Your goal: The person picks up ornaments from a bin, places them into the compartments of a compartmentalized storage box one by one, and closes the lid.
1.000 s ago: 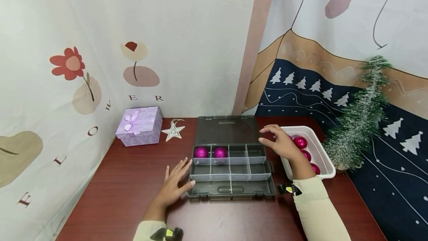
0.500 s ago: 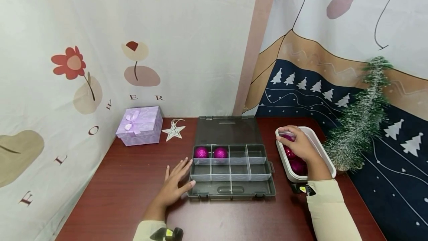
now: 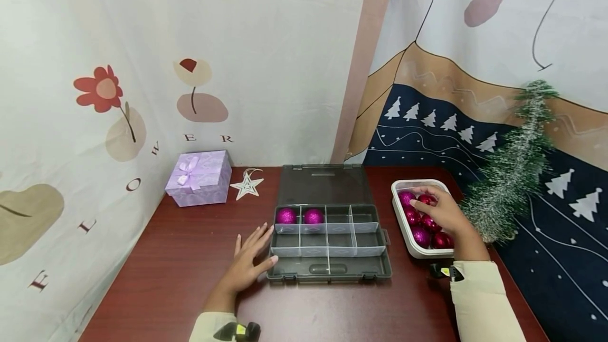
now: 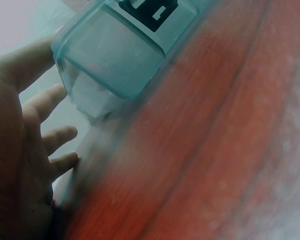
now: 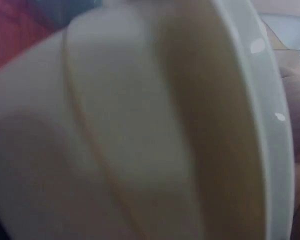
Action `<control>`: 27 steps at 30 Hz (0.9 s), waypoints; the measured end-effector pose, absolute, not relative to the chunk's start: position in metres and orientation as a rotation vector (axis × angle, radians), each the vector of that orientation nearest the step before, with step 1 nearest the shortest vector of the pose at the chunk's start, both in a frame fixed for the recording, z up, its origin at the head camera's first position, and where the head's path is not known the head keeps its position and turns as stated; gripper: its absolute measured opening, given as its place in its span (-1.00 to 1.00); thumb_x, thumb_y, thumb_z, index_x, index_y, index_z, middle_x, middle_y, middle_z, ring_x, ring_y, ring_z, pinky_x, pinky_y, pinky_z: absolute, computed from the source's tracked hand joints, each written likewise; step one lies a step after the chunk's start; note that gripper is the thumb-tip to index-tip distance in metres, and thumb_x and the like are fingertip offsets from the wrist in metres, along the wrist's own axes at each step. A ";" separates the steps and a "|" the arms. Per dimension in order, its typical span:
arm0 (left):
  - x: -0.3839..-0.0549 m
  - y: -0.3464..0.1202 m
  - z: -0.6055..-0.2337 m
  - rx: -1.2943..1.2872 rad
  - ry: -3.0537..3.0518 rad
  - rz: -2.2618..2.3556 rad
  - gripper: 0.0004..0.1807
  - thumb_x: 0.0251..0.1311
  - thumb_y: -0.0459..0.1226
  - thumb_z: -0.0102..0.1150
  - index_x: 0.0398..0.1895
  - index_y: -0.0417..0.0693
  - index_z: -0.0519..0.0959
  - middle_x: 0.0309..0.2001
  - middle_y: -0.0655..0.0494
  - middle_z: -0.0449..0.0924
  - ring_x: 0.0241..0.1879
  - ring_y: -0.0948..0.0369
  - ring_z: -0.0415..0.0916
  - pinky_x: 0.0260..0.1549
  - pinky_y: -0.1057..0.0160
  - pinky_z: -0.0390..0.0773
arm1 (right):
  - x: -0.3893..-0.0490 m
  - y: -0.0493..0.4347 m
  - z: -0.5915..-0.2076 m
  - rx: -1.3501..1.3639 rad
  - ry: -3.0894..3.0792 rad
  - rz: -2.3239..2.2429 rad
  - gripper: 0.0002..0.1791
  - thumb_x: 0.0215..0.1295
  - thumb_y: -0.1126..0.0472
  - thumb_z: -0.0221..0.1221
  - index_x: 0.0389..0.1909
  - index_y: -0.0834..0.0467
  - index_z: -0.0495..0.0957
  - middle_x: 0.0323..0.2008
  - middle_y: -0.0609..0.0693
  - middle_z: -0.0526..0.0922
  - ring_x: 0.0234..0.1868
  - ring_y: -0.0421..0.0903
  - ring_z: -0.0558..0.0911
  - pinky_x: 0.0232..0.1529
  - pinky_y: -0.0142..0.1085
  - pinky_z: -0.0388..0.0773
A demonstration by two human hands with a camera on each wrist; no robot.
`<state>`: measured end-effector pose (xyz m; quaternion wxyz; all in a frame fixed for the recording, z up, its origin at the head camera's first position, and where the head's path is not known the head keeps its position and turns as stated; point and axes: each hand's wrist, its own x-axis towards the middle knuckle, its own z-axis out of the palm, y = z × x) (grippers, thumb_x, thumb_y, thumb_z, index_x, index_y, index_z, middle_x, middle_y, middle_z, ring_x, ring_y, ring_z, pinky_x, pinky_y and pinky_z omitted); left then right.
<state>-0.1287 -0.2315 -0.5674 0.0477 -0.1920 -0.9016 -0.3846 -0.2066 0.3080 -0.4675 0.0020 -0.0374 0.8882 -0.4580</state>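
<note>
A grey see-through divided organizer box [image 3: 329, 267] lies with its lid [image 3: 323, 186] folded back. Two glittery magenta baubles [image 3: 286, 216] sit in the first two back-row compartments. My left hand [image 3: 244, 268] rests at the box's left side with fingers spread; in the left wrist view, fingers [image 4: 47, 102] reach the clear box's corner [image 4: 110, 55]. My right hand [image 3: 444, 212] is in the white tub [image 3: 412, 249], thumb and fingers about a shiny red bauble [image 3: 426, 199]; whether they grip it is unclear. Several other red and magenta baubles [image 3: 421, 236] lie there.
A lilac gift box [image 3: 201, 178] with a bow and a white star ornament [image 3: 247, 187] stand at the back left. A small frosted Christmas tree [image 3: 515, 173] stands right of the tub. Printed cloth hangs behind the reddish-brown table [image 3: 180, 257].
My right hand has gone from beside the organizer box into the tub, then shifted right over the baubles, uncovering several of them. The left hand has stayed in place.
</note>
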 end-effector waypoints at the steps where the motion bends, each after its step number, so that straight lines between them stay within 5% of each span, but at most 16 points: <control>1: -0.128 -0.232 -0.567 -0.585 -2.747 -1.175 -0.15 0.38 0.01 0.35 0.70 0.04 0.34 0.69 -0.26 0.24 0.66 -0.41 0.15 0.48 -0.74 -0.39 | -0.206 0.309 -0.468 -0.111 2.779 -1.444 -0.47 0.59 0.16 0.29 0.40 0.39 0.50 0.42 0.43 0.50 0.38 0.35 0.48 0.30 0.01 0.55; 5: -0.128 -0.232 -0.567 -0.583 -2.734 -1.177 -0.15 0.37 -0.01 0.36 0.69 0.01 0.35 0.68 -0.28 0.25 0.65 -0.44 0.15 0.47 -0.75 -0.38 | -0.209 0.311 -0.470 -0.076 2.766 -1.440 -0.47 0.60 0.16 0.27 0.40 0.40 0.48 0.45 0.45 0.46 0.46 0.42 0.42 0.45 0.32 0.42; 12: -0.129 -0.232 -0.567 -0.589 -2.755 -1.160 -0.14 0.39 0.01 0.34 0.70 0.04 0.33 0.70 -0.24 0.23 0.67 -0.40 0.14 0.49 -0.73 -0.38 | -0.222 0.312 -0.473 -0.071 2.867 -1.266 -0.51 0.56 0.20 0.31 0.32 0.43 0.54 0.33 0.48 0.56 0.28 0.37 0.59 0.30 0.19 0.60; 27: -0.129 -0.232 -0.569 -0.587 -2.746 -1.170 -0.15 0.38 0.01 0.35 0.70 0.06 0.34 0.69 -0.27 0.25 0.66 -0.41 0.15 0.48 -0.74 -0.39 | -0.242 0.315 -0.484 -0.206 3.022 -0.966 -0.52 0.42 0.22 0.40 0.19 0.47 0.61 0.13 0.48 0.72 0.23 0.42 0.65 0.36 0.32 0.54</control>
